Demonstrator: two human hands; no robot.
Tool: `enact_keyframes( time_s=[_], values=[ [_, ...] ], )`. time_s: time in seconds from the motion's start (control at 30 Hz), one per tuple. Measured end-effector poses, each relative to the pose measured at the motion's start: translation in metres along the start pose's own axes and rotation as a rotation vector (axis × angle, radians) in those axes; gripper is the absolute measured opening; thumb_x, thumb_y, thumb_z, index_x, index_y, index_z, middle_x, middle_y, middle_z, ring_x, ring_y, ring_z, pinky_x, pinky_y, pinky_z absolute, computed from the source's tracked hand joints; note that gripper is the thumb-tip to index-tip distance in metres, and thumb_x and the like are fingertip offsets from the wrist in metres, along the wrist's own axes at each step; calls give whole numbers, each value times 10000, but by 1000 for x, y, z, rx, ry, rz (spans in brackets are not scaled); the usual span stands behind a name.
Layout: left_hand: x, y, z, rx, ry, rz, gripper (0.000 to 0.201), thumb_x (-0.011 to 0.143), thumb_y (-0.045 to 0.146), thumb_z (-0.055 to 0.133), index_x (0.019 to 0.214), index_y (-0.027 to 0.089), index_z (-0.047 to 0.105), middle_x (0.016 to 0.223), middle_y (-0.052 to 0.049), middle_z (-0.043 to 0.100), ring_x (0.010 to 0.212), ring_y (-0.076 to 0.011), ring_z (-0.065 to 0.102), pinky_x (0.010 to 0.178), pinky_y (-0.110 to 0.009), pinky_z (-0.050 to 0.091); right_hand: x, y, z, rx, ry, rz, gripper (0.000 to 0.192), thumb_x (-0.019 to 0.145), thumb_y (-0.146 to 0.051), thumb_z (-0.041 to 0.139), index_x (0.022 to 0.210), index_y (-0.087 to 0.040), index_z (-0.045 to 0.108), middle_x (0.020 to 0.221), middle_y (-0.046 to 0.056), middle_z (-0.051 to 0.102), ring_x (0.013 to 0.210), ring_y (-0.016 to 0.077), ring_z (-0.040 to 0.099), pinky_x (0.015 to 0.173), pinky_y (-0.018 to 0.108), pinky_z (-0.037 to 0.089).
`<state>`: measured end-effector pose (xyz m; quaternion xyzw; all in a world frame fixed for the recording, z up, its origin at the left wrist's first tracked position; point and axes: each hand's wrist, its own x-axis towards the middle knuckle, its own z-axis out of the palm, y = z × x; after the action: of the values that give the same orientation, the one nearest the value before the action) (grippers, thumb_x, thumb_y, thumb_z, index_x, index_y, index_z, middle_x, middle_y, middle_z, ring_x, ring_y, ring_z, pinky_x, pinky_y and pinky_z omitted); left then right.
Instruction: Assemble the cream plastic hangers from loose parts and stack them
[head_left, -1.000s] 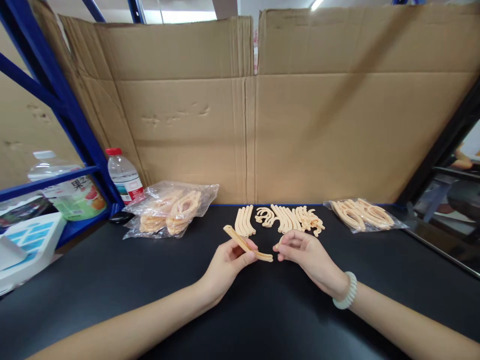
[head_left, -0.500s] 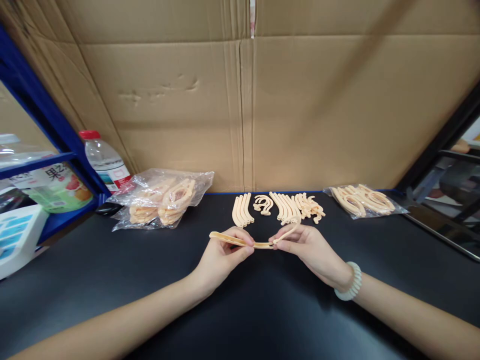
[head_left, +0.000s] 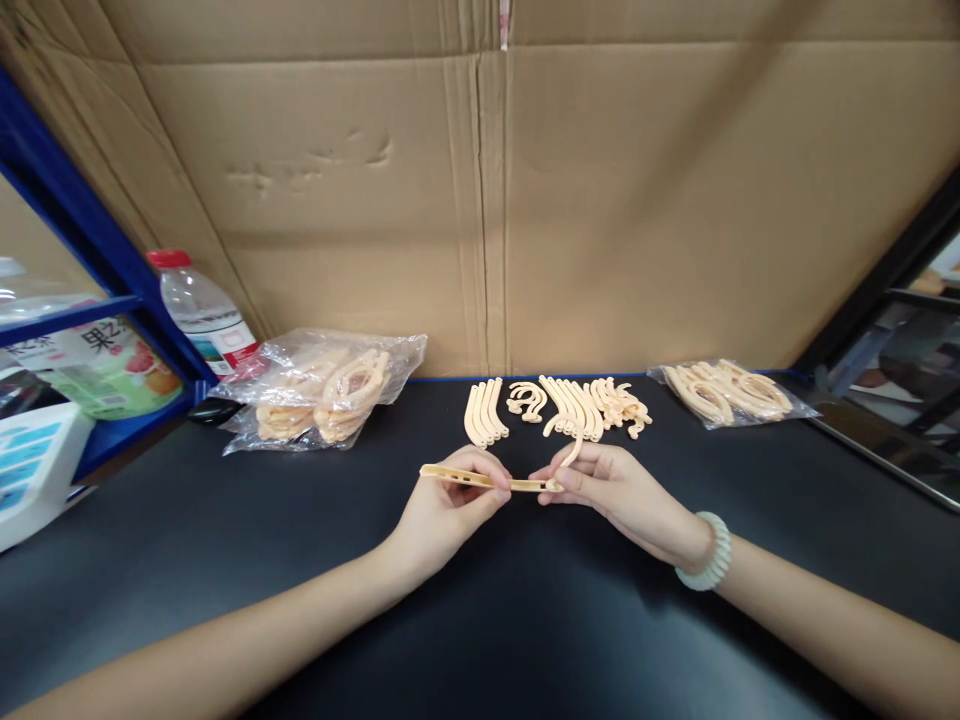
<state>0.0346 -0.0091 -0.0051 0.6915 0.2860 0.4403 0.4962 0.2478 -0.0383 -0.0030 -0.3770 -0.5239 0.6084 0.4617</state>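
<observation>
In front of me, my left hand (head_left: 457,500) pinches a long beige plastic arm (head_left: 459,477) with slots along its hollow side, held almost level. Its right end reaches across to my right hand (head_left: 611,485). Between that hand's thumb and fingers is a curved beige plastic hook (head_left: 575,450), its thick end against the arm's end; whether the two are joined I cannot tell. Behind my hands lie a row of curved arms (head_left: 486,412), several small hooks (head_left: 529,400), a second row of arms (head_left: 568,405) and a pile of small curved pieces (head_left: 621,405).
Clear bags of beige looped parts lie on the black table, one (head_left: 330,390) left and one (head_left: 731,393) right. A red-capped bottle (head_left: 202,310) and a white and blue box (head_left: 34,470) are on the left. Cardboard (head_left: 360,200) walls the back.
The hook in my right hand has turned more upright, and its thick end now sits at the arm's tip. My left hand has stayed nearly still. The view has shifted slightly.
</observation>
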Motion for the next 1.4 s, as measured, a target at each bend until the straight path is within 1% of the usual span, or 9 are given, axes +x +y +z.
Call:
enact_keyframes(
  time_s=[0.17,0.33,0.47,0.6,0.77,0.9,1.13,1.4],
  values=[
    [-2,2,2,9,-25,22,59,778,183,667,728,153,657,793,-42,589,754,-162,571,677,-275,456,0,-3,0,-19,-35,33,275,762,-402,717,817,-148,630,909,70,701,743,151,673,802,360,539],
    [-3,4,2,21,-22,37,57,780,175,663,726,158,662,811,-50,592,772,-172,585,687,-284,471,2,-2,-1,-24,-55,40,283,757,-407,718,819,-148,624,919,74,697,745,158,677,808,373,539],
    [-4,5,0,111,-23,82,88,787,170,659,702,159,676,825,-61,612,781,-177,599,683,-282,468,1,-2,-2,-42,-63,47,283,749,-402,726,828,-148,629,930,73,695,753,159,677,821,376,536],
    [-4,6,-1,163,-32,120,102,788,164,661,688,161,679,819,-60,626,778,-178,612,712,-295,467,0,-3,0,-74,-64,40,283,745,-401,729,817,-144,638,870,56,685,743,155,669,809,365,535],
    [-4,6,0,154,-39,115,99,792,168,659,694,162,676,810,-56,621,758,-173,606,666,-277,465,0,-3,4,-107,-15,16,290,750,-413,719,785,-145,615,754,24,652,678,142,645,767,353,529],
    [-4,5,1,146,-44,116,93,787,160,661,696,161,678,808,-54,623,762,-172,606,677,-277,465,0,-3,8,-122,26,0,304,739,-420,722,761,-143,600,731,23,645,666,137,632,751,340,523],
    [-4,6,2,105,-53,73,101,788,190,664,694,157,681,807,-58,609,751,-170,595,629,-258,456,1,0,11,-170,73,-20,310,729,-438,716,723,-162,576,644,-5,619,626,135,616,719,326,507],
    [-3,8,3,41,-47,48,133,780,247,683,682,156,682,789,-54,596,750,-173,595,673,-278,482,2,4,13,-233,114,-59,294,738,-444,689,712,-178,564,592,-9,606,577,143,592,670,324,483]
  ],
)
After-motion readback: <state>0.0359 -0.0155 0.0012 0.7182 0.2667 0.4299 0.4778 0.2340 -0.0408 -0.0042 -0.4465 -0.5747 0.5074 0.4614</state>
